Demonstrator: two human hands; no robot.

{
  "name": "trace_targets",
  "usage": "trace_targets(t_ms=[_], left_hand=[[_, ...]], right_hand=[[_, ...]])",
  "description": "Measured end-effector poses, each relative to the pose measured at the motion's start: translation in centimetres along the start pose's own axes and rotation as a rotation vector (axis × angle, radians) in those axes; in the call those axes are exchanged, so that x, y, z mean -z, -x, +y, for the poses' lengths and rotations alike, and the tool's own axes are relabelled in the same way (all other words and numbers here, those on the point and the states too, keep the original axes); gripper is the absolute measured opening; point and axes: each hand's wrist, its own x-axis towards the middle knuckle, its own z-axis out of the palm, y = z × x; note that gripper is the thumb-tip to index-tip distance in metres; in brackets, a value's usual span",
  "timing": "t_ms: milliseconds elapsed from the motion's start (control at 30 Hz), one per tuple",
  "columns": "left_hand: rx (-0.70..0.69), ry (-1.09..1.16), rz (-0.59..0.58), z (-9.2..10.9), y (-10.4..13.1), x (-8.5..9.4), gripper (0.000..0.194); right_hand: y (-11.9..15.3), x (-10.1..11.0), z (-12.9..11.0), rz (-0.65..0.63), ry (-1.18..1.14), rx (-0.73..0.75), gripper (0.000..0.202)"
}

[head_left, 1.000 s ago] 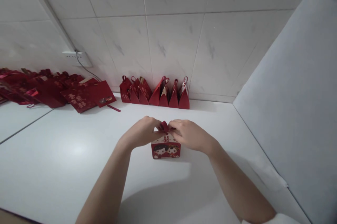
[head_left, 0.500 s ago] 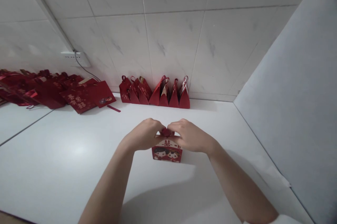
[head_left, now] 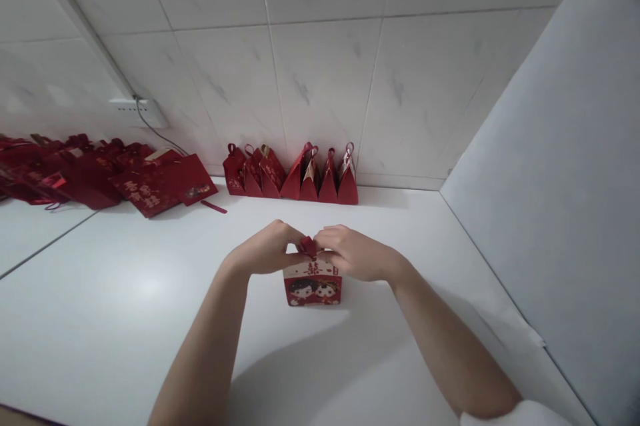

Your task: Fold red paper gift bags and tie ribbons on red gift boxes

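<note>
A small red and cream paper gift box with two cartoon faces on its front stands upright on the white table. Its sloping cream top carries red lettering and narrows to a ridge, where a red ribbon loop sticks up. My left hand pinches the left end of that ridge, thumb in front, beside the ribbon. From the other side, my right hand grips the right end, fingers behind and thumb in front. The fingertips behind the top are partly hidden.
Against the tiled wall stands a row of several red gift boxes with ribbon loops. Flat and folded red boxes lie heaped at the left, below a power strip with a cable. A pale panel borders the right side.
My hands have shifted a little apart at the top of the box. The ribbon loop now stands up more visibly between them, and more of the cream top shows.
</note>
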Motion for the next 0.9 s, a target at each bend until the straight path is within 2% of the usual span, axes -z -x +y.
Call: trace_targets(t_ms=[367,567,700,900], left_hand=[[0.097,-0.01,-0.073,0.3,0.8,0.4,0.021],[0.099,-0.001,-0.006,0.5,0.4,0.2,0.019],[0.153,-0.065,0.01,0.6,0.2,-0.2,0.02],[0.143,-0.046,0.03,0.9,0.1,-0.3,0.021]], right_hand=[[1.2,0.9,-0.8,0.021,0.036,-0.092,0.015],[1.1,0.7,-0.8,0.051,0.02,-0.119,0.01],[1.0,0.4,-0.6,0.063,0.061,-0.143,0.009],[0.8,0.1,-0.4,0.088,0.077,-0.164,0.011]])
